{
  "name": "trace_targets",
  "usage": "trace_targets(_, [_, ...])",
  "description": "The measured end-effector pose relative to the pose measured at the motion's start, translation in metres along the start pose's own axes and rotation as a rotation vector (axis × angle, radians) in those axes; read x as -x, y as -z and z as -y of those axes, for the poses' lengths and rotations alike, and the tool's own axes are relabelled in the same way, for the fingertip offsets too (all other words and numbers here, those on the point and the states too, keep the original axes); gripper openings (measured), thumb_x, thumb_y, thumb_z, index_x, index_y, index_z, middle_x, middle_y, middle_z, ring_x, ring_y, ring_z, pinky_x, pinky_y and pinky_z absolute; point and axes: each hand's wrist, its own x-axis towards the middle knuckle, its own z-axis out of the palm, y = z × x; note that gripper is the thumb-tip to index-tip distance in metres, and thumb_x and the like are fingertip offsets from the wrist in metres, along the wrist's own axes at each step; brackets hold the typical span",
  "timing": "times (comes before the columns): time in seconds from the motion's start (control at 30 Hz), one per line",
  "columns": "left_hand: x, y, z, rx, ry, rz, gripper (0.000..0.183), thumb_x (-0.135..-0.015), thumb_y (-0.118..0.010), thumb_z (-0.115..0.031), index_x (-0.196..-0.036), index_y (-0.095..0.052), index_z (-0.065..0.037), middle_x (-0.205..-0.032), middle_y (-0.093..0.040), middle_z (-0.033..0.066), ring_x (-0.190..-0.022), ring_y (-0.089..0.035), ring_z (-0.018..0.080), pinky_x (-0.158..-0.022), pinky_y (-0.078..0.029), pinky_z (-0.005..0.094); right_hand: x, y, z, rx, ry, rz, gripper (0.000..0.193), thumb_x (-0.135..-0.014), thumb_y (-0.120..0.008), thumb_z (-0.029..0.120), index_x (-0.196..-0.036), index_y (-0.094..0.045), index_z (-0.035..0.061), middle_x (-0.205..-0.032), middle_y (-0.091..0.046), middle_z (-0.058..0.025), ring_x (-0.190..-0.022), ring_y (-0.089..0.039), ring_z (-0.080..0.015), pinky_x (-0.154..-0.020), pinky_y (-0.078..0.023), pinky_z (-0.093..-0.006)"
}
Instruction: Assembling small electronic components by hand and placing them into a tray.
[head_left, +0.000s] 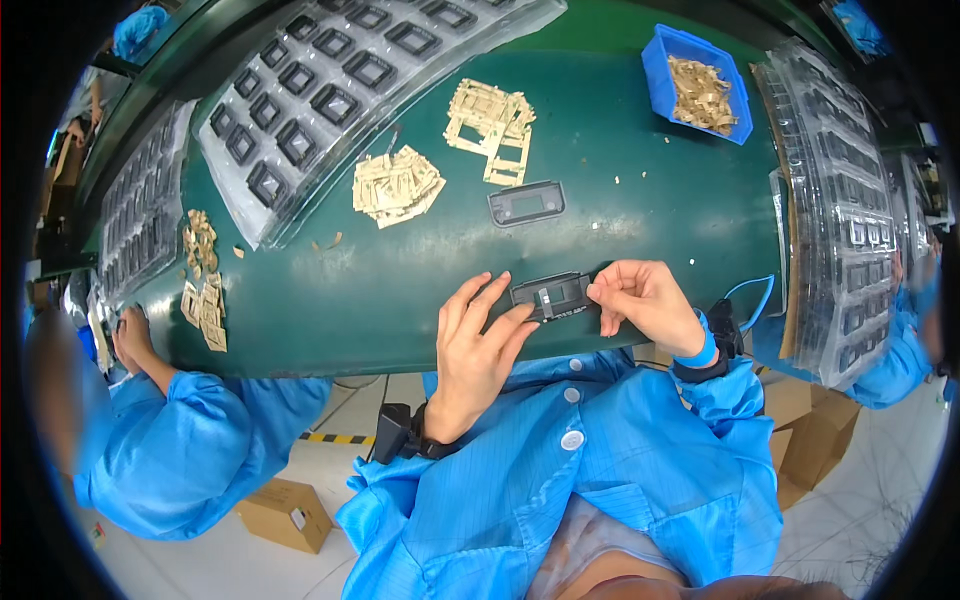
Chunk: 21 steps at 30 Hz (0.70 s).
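Observation:
A black plastic frame (553,296) with a rectangular window and a small pale strip lies before me near the table's front edge. My left hand (468,350) has its thumb and index finger on the frame's left end, while its other fingers stretch out beyond. At the right end, my right hand (648,303) is closed in a pinch with the fingertips against the frame. Whatever sits between those tips is too small to make out. A second black frame (526,204) lies flat on the table, farther away.
Piles of cream-coloured cut-out sheets (398,187) lie beyond my left hand. Clear trays of black parts (335,100) fill the far left, with stacked trays (835,220) at right. A blue bin (660,85) holds tan scraps. A co-worker's hand (135,340) rests at left.

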Motion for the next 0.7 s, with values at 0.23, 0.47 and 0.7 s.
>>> trace_targets(0.23, [0.002, -0.004, 0.004, 0.107, 0.075, -0.009, 0.046, -0.071, -0.085, -0.014, -0.113, -0.067, -0.007, -0.114, -0.070, 0.0071, -0.114, -0.059, 0.0297, -0.092, -0.043, 0.0396, -0.005, -0.012, 0.007, 0.107, -0.095, -0.030, 0.015, -0.094, -0.069, 0.011, -0.090, -0.065, -0.0023, -0.065, -0.064, -0.0038, -0.053, -0.062, -0.0091, -0.048, -0.048, -0.0209])
trace_targets(0.47, [0.005, -0.007, 0.007, 0.068, 0.016, -0.020, 0.036, -0.071, -0.084, -0.016, -0.103, -0.071, -0.009, -0.110, -0.069, 0.0061, -0.112, -0.060, 0.0285, -0.090, -0.043, 0.0397, -0.006, -0.018, 0.005, 0.172, -0.088, -0.104, 0.014, -0.091, -0.071, 0.012, -0.086, -0.068, -0.0014, -0.065, -0.065, -0.0022, -0.052, -0.061, -0.0073, -0.046, -0.047, -0.0209])
trace_targets(0.7, [0.006, -0.007, 0.008, 0.010, -0.044, -0.012, 0.031, -0.071, -0.083, -0.017, -0.101, -0.076, -0.015, -0.111, -0.068, 0.0042, -0.111, -0.059, 0.0281, -0.088, -0.044, 0.0401, -0.006, -0.020, 0.007, 0.192, -0.085, -0.118, 0.014, -0.090, -0.072, 0.012, -0.086, -0.068, -0.0012, -0.069, -0.065, -0.0023, -0.053, -0.062, -0.0076, -0.046, -0.047, -0.0216])
